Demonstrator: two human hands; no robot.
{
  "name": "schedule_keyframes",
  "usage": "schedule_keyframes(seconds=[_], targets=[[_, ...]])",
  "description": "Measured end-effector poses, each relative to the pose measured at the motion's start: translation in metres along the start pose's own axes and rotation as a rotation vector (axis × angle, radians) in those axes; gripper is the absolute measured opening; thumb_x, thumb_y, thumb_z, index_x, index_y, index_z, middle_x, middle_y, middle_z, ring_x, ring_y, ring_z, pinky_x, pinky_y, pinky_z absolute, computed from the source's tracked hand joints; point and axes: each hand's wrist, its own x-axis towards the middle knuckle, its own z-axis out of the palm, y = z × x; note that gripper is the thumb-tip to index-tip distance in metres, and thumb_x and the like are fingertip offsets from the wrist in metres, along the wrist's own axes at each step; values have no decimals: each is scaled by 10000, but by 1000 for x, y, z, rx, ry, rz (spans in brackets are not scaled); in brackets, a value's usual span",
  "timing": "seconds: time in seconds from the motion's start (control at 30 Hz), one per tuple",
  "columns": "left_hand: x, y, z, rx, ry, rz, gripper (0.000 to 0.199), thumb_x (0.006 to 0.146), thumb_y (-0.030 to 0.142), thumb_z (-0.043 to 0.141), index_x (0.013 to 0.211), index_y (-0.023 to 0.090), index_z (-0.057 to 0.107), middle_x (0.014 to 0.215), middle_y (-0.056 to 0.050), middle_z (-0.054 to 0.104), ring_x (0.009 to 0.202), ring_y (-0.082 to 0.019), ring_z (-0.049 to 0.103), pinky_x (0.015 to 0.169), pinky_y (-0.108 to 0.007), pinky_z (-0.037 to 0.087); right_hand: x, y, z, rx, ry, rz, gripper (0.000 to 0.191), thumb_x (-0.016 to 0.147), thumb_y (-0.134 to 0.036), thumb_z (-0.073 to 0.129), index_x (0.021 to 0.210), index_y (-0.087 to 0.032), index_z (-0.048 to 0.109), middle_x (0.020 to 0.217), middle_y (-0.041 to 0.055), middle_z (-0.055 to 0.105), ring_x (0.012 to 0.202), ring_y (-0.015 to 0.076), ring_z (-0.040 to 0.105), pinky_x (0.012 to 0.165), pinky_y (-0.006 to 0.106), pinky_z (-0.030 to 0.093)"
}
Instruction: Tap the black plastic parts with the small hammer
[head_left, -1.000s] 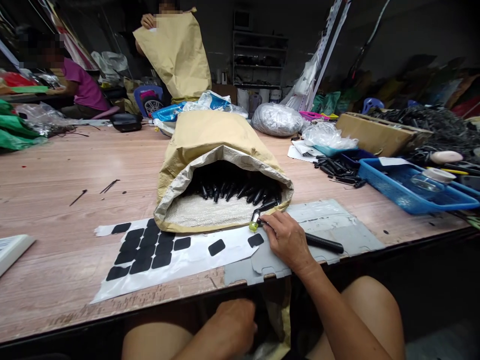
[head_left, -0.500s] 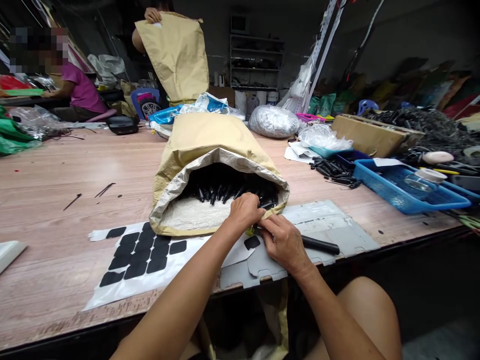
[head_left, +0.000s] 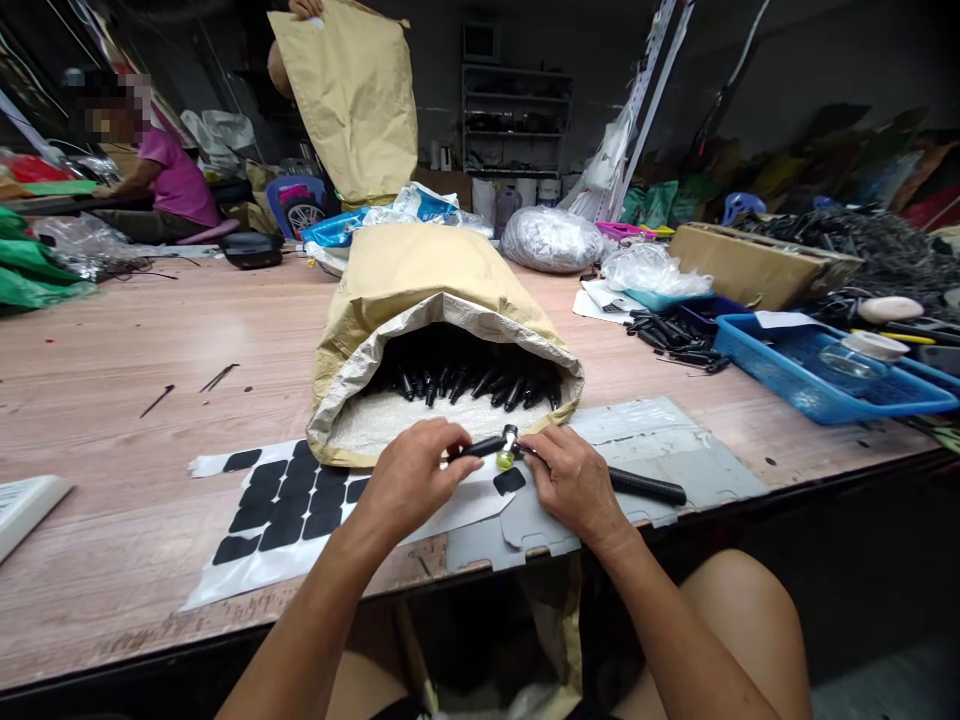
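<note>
My left hand (head_left: pixel 420 472) pinches a slim black cylindrical part (head_left: pixel 484 447) just in front of the paper sack's mouth. The part points right, toward my right hand (head_left: pixel 574 480), whose fingers are closed near a thin dark piece; what exactly they grip is partly hidden. Between the hands shows a hammer-like head (head_left: pixel 507 448), silver and black with a yellow-green face. A black grip (head_left: pixel 646 486) emerges beyond my right hand, seemingly its handle. The tan sack (head_left: pixel 442 260) lies on its side, open toward me, with many similar black parts (head_left: pixel 457 382) inside.
A sheet of black square stickers (head_left: pixel 281 500) lies front left, beside a grey board (head_left: pixel 660 450). Blue trays (head_left: pixel 832 375), loose black parts (head_left: pixel 667 335) and a cardboard box (head_left: pixel 757 265) stand right. Behind, one person sits left and another holds a paper sack (head_left: pixel 360 100).
My left hand has drawn back from the sack's mouth and moved left, with a black part in its fingers. My right hand has stayed nearly in place.
</note>
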Motion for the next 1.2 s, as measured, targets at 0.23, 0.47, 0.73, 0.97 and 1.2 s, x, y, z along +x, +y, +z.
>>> schedule_keyframes(seconds=[0.23, 0.47, 0.73, 0.97, 1.2], targets=[[-38, -26, 24, -117, -6, -14, 104, 879, 324, 705, 940, 241, 719, 966, -29, 644, 967, -225, 584, 833, -340, 453, -1, 0, 1, -1, 12, -2, 214, 935, -158, 558, 1098, -237, 673, 964, 43, 654, 952, 217, 577, 864, 335, 462], [-33, -32, 31, -227, 19, 17, 116, 869, 286, 702, 973, 238, 721, 934, -28, 653, 934, -223, 573, 852, -358, 439, 1, 1, 0, 2, 16, -23, 232, 934, -155, 549, 1109, -228, 683, 972, 52, 675, 958, 221, 606, 859, 347, 497], [-37, -32, 26, -335, 40, -66, 139, 793, 191, 717, 925, 235, 723, 903, -9, 628, 886, -200, 587, 803, -317, 443, 8, -27, -25, 211, 182, -79, 311, 961, -172, 528, 1224, -268, 664, 1080, 61, 717, 1015, 220, 664, 925, 389, 548], [-34, -34, 30, -380, 35, -109, 181, 740, 151, 727, 909, 217, 726, 903, -2, 630, 882, -191, 581, 788, -308, 434, 4, -59, -26, 346, 56, -136, 317, 972, -134, 528, 1234, -268, 646, 1038, 48, 719, 968, 197, 668, 858, 341, 555], [-34, -32, 29, -369, 53, -91, 97, 749, 142, 710, 827, 200, 703, 832, 5, 591, 821, -178, 558, 743, -300, 420, 1, -68, -17, 270, -35, -155, 348, 971, -108, 491, 1246, -256, 644, 993, 60, 706, 940, 202, 657, 844, 340, 549]])
